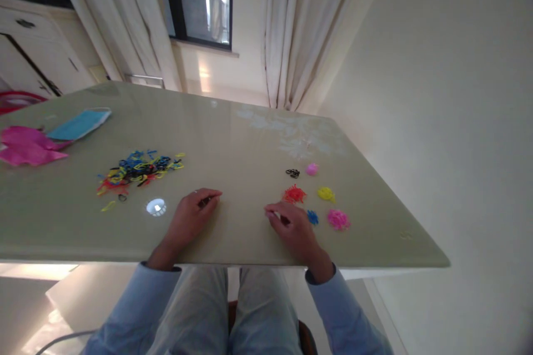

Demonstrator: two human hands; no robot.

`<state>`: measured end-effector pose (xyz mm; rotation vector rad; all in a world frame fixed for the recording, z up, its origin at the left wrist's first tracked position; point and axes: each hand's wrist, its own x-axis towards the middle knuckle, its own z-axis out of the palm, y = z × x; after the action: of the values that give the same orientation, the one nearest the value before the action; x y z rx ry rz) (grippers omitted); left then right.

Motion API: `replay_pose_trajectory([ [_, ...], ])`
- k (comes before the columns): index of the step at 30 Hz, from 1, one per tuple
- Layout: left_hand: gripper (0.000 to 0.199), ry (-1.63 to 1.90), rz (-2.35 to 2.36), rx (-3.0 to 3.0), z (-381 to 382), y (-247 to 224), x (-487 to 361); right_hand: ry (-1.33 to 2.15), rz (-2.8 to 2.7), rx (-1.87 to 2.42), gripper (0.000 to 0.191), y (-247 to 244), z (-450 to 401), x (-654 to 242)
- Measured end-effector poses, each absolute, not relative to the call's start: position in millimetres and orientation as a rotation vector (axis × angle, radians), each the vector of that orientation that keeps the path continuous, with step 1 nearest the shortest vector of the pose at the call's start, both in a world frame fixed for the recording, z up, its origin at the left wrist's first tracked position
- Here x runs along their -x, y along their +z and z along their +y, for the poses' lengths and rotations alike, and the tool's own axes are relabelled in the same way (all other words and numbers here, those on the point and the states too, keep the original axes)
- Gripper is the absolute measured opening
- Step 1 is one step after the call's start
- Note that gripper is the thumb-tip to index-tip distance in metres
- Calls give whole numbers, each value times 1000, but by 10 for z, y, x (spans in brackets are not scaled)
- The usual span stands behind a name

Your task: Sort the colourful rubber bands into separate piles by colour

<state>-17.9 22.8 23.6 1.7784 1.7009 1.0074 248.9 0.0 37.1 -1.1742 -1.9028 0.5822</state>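
My left hand (192, 221) rests on the table with thumb and fingertips pressed together; anything in the pinch is too small to make out. My right hand (295, 228) is also closed in a pinch, and I cannot tell what lies between its fingertips. To the left is a mixed heap of small rubber bands (141, 171) in blue, black, yellow and red. Near my right hand are single-colour piles: red rubber bands (295, 193) just beyond it, blue rubber bands (312, 217) beside it, then yellow rubber bands (326, 194), black rubber bands (292, 173) and pink rubber bands (338, 219).
Beyond the yellow pile sits a smaller light-pink pile (312, 169). A round shiny spot (156, 207) shows left of my left hand. At the far left lie a blue face mask (81, 123) and a crumpled pink sheet (31, 146). The table (250, 144) ends near a wall.
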Motion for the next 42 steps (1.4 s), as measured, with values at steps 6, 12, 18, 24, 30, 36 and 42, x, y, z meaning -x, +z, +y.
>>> replay_pose_trajectory([
  [6, 31, 1138, 1654, -1718, 224, 209, 186, 769, -1890, 1144, 17, 208, -15, -2383],
  [12, 28, 1329, 1648, -1527, 235, 206, 207, 844, -1890, 1191, 17, 241, -4, -2472],
  [18, 30, 1329, 1928, -1682, 162, 242, 640, 806, -1967, 1199, 24, 191, 8, -2498],
  [24, 35, 1078, 2464, -1751, 74, 380, 1600, 746, -2025, 1174, 30, 198, 19, -2511],
  [30, 37, 646, 2604, -1579, 74, 532, 2104, 719, -2043, 1204, 37, 244, 22, -2496],
  [36, 33, 481, 2632, -1521, 83, 552, 2070, 765, -2025, 1248, 35, 193, 25, -2524],
  [42, 32, 488, 2661, -1416, 52, 538, 2053, 824, -1998, 1262, 35, 196, 15, -2514],
])
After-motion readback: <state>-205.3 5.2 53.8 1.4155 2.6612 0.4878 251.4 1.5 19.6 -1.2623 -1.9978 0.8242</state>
